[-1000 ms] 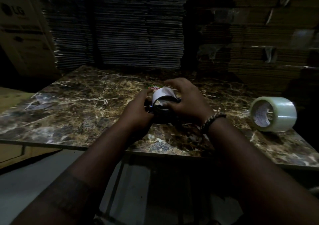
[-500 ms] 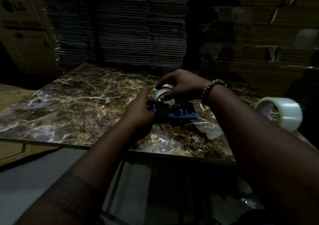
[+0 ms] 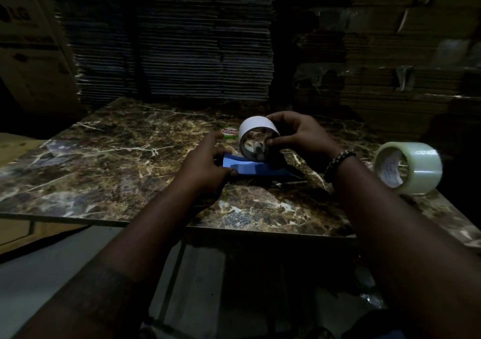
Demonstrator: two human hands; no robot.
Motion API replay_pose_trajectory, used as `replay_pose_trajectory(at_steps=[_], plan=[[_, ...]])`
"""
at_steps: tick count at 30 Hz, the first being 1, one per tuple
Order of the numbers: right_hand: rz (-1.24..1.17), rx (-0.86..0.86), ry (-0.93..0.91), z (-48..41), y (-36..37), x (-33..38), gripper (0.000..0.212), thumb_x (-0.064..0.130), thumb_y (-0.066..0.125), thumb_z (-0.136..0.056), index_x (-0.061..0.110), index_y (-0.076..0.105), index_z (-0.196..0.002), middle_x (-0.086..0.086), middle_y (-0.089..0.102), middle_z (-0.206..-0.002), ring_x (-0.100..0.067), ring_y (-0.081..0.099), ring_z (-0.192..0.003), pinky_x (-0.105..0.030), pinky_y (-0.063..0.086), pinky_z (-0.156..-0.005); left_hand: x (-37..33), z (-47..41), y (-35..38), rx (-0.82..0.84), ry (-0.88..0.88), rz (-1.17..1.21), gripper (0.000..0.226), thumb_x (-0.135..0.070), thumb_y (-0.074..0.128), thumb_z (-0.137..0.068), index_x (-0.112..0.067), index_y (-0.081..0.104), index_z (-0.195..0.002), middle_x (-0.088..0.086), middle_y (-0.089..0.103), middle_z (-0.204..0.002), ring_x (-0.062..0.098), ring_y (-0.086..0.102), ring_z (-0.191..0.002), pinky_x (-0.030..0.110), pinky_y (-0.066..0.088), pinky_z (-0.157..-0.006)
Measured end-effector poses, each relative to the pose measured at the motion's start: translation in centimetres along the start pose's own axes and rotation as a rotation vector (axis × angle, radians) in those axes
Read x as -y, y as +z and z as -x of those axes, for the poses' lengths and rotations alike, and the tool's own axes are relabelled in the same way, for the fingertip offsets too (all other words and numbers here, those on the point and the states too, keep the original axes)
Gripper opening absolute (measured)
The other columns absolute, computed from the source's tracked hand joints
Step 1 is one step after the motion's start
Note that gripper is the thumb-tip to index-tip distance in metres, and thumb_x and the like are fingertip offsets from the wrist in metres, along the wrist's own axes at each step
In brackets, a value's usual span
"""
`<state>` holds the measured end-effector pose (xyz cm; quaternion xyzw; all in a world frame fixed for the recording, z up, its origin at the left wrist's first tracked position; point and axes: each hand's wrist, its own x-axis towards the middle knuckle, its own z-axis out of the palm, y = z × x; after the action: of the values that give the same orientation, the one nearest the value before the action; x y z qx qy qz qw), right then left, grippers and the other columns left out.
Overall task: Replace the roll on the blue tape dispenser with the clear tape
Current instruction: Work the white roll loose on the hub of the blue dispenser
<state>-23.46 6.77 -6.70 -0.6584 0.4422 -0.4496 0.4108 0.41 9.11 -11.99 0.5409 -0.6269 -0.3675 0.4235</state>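
The blue tape dispenser (image 3: 256,168) lies flat on the marble table (image 3: 104,156), in the middle. My left hand (image 3: 205,167) presses on its left end. A white, nearly spent roll core (image 3: 256,135) stands over the dispenser's spindle, and my right hand (image 3: 299,135) grips its right rim with fingers and thumb. The clear tape roll (image 3: 408,167) lies on its side at the table's right edge, apart from both hands.
A small round green and red sticker (image 3: 229,132) sits on the table just behind the core. Stacks of flattened cardboard (image 3: 182,39) rise behind the table. A brown carton (image 3: 31,47) stands at the far left. The table's front edge is near my forearms.
My right hand has drawn the white core up and to the right, so the spindle and the blue body show. My left hand slid down onto the dispenser's left end.
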Motion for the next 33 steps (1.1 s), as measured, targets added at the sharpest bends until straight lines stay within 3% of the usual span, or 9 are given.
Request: replay_pose_trajectory(at_steps=[5,9,12,14,17,21,25,30,33], plan=[[-0.172,-0.048,0.051,1.1,-0.3,-2.5,0.048,-0.02,0.072,-0.079,0.014,0.068,-0.113,-0.006,0.076,-0.105,-0.013,0.076,-0.088,-0.031,0.063,-0.068,-0.1,0.2,0.1,-0.009,-0.002,0.016,0.09,0.005,0.087,-0.075,-0.03,0.045,-0.146,0.001,0.071,-0.127,0.023,0.074,-0.106,0.045,0.067,-0.078],[-0.227,-0.065,0.057,1.3,0.2,-2.7,0.049,-0.021,0.07,-0.08,0.013,0.066,-0.114,-0.006,0.076,-0.103,-0.014,0.076,-0.086,-0.035,0.064,-0.07,-0.2,0.4,0.0,-0.01,-0.006,-0.002,0.088,0.003,0.087,-0.075,-0.032,0.047,-0.144,0.0,0.071,-0.128,0.022,0.075,-0.104,0.045,0.067,-0.075],[-0.283,-0.048,0.068,1.7,-0.2,-2.9,0.057,-0.021,0.069,-0.082,0.016,0.062,-0.125,-0.005,0.074,-0.113,-0.014,0.075,-0.099,-0.031,0.063,-0.075,-0.3,0.6,0.0,-0.015,-0.004,-0.007,0.087,0.002,0.088,-0.074,-0.032,0.048,-0.143,-0.002,0.071,-0.126,0.024,0.075,-0.101,0.035,0.06,-0.06],[-0.276,-0.019,0.079,2.3,-1.1,-3.2,0.072,-0.022,0.07,-0.081,0.021,0.056,-0.137,-0.007,0.069,-0.128,-0.018,0.07,-0.116,-0.032,0.062,-0.083,-0.4,0.7,-0.1,-0.018,-0.008,-0.015,0.088,-0.001,0.09,-0.073,-0.032,0.048,-0.143,-0.003,0.071,-0.125,0.024,0.075,-0.102,0.037,0.062,-0.062],[-0.063,-0.007,0.089,3.3,-2.3,-3.7,0.082,-0.024,0.074,-0.075,0.024,0.058,-0.14,-0.009,0.067,-0.134,-0.024,0.067,-0.123,-0.04,0.063,-0.088,-0.3,0.7,-0.3,-0.016,0.002,-0.04,0.09,-0.008,0.093,-0.067,-0.036,0.049,-0.14,-0.004,0.072,-0.123,0.023,0.076,-0.103,0.051,0.067,-0.077],[0.171,-0.114,0.118,3.6,-1.4,-4.0,0.064,-0.018,0.081,-0.073,0.027,0.072,-0.117,-0.005,0.074,-0.118,-0.026,0.07,-0.117,-0.049,0.064,-0.09,-0.6,0.8,-0.3,-0.028,0.035,-0.078,0.079,-0.017,0.091,-0.077,-0.035,0.049,-0.141,-0.007,0.072,-0.114,0.019,0.075,-0.095,0.039,0.066,-0.064],[0.383,-0.279,0.155,2.8,-0.4,-4.8,0.038,0.004,0.089,-0.075,0.029,0.077,-0.101,0.0,0.077,-0.099,-0.022,0.076,-0.091,-0.051,0.066,-0.078,-0.9,0.8,-0.5,-0.062,0.101,-0.177,0.06,-0.038,0.083,-0.086,-0.032,0.054,-0.139,-0.011,0.073,-0.096,0.016,0.071,-0.1,0.036,0.058,-0.085],[0.661,-0.351,0.092,2.6,0.7,-3.9,0.021,0.015,0.089,-0.078,0.018,0.072,-0.09,-0.002,0.073,-0.087,-0.022,0.069,-0.08,-0.026,0.051,-0.06,-1.0,0.9,-0.5,-0.081,0.122,-0.254,0.034,-0.033,0.073,-0.093,-0.032,0.066,-0.127,-0.004,0.076,-0.096,0.017,0.075,-0.088,0.037,0.06,-0.08],[0.654,-0.339,0.087,2.8,0.9,-3.7,0.019,0.014,0.088,-0.078,0.02,0.074,-0.09,0.0,0.074,-0.087,-0.019,0.07,-0.077,-0.035,0.059,-0.064,-1.0,1.0,-0.5,-0.069,0.112,-0.254,0.023,-0.018,0.07,-0.092,-0.03,0.072,-0.111,-0.003,0.078,-0.085,0.017,0.076,-0.07,0.027,0.054,-0.056]])
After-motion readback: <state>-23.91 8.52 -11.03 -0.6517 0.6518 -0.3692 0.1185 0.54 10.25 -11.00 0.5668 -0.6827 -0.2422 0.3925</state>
